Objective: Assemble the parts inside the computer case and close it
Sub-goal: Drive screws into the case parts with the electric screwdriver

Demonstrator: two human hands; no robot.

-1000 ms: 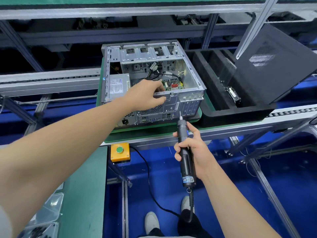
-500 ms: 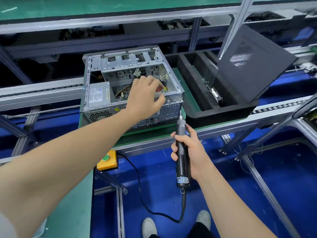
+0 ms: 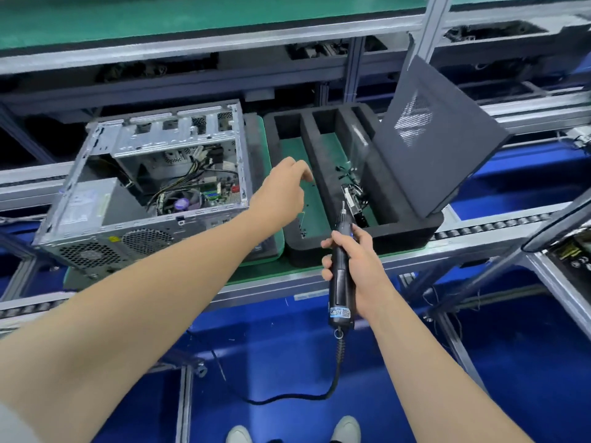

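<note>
Head view: my left hand had left the open computer case and hung over the left compartment of the foam tray beside it, fingers loosely bent, holding nothing. Right hand still gripped the electric screwdriver, tip up, at the tray's front wall.

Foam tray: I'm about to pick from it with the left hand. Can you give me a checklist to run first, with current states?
1. Left hand free: ok, holds nothing, over the left compartment of the foam tray.
2. Right hand grips the screwdriver: ok, bit pointing up and away from the case.
3. Computer case open: ok, board and cables exposed.
4. Part in the middle compartment: ok, present.
5. Side panel out of the way: ok, leaning at the tray's right side.
6. Dark specks in the left compartment are screws: cannot tell.
</note>
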